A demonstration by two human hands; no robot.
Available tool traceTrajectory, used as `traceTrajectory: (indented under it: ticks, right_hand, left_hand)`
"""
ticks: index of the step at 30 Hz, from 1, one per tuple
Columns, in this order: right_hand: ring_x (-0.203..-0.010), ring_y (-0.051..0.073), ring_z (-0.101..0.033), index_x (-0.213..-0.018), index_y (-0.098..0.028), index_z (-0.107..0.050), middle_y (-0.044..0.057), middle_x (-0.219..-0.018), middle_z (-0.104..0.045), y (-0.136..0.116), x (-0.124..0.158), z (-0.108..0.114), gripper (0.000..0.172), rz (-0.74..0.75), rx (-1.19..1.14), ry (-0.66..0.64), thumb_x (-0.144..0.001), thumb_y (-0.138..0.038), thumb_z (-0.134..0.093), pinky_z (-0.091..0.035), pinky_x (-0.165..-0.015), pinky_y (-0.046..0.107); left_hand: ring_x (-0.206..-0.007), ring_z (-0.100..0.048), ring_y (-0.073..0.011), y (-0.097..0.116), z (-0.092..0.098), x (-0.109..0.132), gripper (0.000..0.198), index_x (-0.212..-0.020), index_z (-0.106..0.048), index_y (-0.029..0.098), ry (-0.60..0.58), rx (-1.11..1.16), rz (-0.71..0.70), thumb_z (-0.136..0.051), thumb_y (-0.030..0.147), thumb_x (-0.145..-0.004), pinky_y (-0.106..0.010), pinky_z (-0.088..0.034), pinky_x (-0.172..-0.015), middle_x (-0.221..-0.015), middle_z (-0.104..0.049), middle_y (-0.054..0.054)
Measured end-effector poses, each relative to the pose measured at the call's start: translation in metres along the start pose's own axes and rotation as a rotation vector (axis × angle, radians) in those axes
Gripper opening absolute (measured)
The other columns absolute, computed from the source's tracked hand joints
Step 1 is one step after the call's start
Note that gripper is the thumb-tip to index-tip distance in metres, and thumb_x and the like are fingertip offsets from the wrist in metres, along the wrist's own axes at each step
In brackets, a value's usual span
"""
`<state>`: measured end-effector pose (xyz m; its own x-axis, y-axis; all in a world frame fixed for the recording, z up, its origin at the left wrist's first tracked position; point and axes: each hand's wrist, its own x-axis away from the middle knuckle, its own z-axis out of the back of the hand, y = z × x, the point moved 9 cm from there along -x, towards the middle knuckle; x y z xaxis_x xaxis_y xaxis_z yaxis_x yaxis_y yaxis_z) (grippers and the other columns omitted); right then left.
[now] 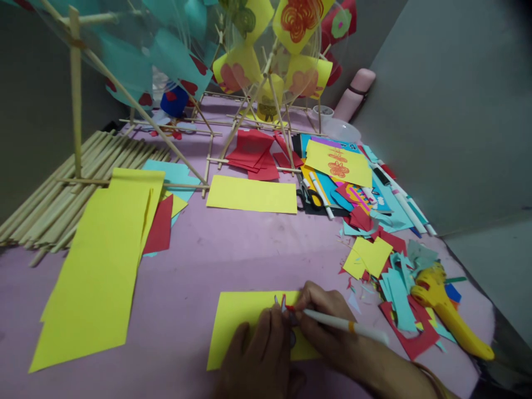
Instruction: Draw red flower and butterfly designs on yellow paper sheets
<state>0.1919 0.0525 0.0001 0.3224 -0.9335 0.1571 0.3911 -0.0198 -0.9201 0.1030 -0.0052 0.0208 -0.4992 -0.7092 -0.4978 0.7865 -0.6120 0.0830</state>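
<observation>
A yellow paper rectangle (235,305) lies on the pink tabletop close to me. My left hand (258,354) rests on it with fingers stretched out, pressing down a small greyish cutout (293,339) that is mostly hidden under both hands. My right hand (332,324) grips a white marker pen (347,323) with an orange band. Its red tip touches the paper beside my left fingertips, where short red marks show at the cutout's narrow points.
Long yellow strips (97,266) and bundled wooden sticks (83,188) lie left. Stick frames with paper-decorated wheels (268,72) stand behind. Black-handled scissors (310,198), a yellow drawing sheet (338,163), paper scraps (399,302) and a yellow glue gun (453,316) occupy the right.
</observation>
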Motion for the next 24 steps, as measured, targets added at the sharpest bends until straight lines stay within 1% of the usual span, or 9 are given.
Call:
traceTrajectory:
  ticks: [5,8,14,19,24]
  right_hand:
    - [-0.038,0.007,-0.034,-0.069,-0.023,-0.040,-0.009,-0.050,-0.040,0.0010,0.0005,0.0009,0.012,0.019,-0.027,0.019,-0.079,-0.017,-0.045,-0.024,-0.038,0.018]
    - [-0.038,0.008,-0.034,-0.070,-0.023,-0.040,-0.009,-0.050,-0.042,-0.0008,0.0003,0.0014,0.013,0.018,-0.038,0.008,-0.080,-0.017,-0.045,-0.025,-0.037,0.019]
    - [-0.040,0.009,-0.038,-0.069,-0.024,-0.039,-0.007,-0.050,-0.046,-0.0028,-0.0011,0.0023,0.012,-0.020,-0.017,-0.010,-0.079,-0.017,-0.045,-0.029,-0.039,0.020]
    - [-0.040,0.009,-0.035,-0.070,-0.024,-0.040,-0.007,-0.050,-0.045,-0.0007,-0.0004,0.0033,0.012,-0.014,-0.022,-0.001,-0.078,-0.016,-0.045,-0.028,-0.039,0.020]
    - [-0.040,0.008,-0.031,-0.070,-0.023,-0.040,-0.008,-0.051,-0.041,-0.0005,0.0002,0.0038,0.011,-0.009,-0.007,-0.001,-0.078,-0.015,-0.043,-0.024,-0.039,0.020]
  left_hand:
    - [-0.101,-0.057,-0.0188,0.0005,-0.0036,0.0030,0.046,-0.106,-0.066,0.016,-0.028,0.003,-0.017,-0.024,0.035,-0.099,-0.036,-0.039,-0.080,-0.107,-0.069,-0.006]
    - [-0.102,-0.056,-0.0192,0.0012,-0.0044,0.0037,0.046,-0.108,-0.065,0.016,-0.035,0.007,-0.030,-0.025,0.036,-0.099,-0.034,-0.039,-0.081,-0.109,-0.068,-0.006]
    - [-0.098,-0.057,-0.0186,-0.0019,0.0001,-0.0014,0.050,-0.103,-0.067,0.016,-0.014,0.030,0.022,-0.020,0.035,-0.100,-0.035,-0.038,-0.080,-0.103,-0.070,-0.006]
    - [-0.100,-0.057,-0.0189,-0.0001,-0.0024,-0.0008,0.049,-0.106,-0.066,0.015,-0.028,0.026,-0.003,-0.021,0.036,-0.100,-0.035,-0.038,-0.080,-0.106,-0.069,-0.006]
    - [-0.101,-0.056,-0.0188,-0.0005,-0.0042,0.0021,0.045,-0.108,-0.064,0.014,-0.028,0.022,-0.008,-0.025,0.034,-0.099,-0.036,-0.038,-0.080,-0.107,-0.070,-0.006]
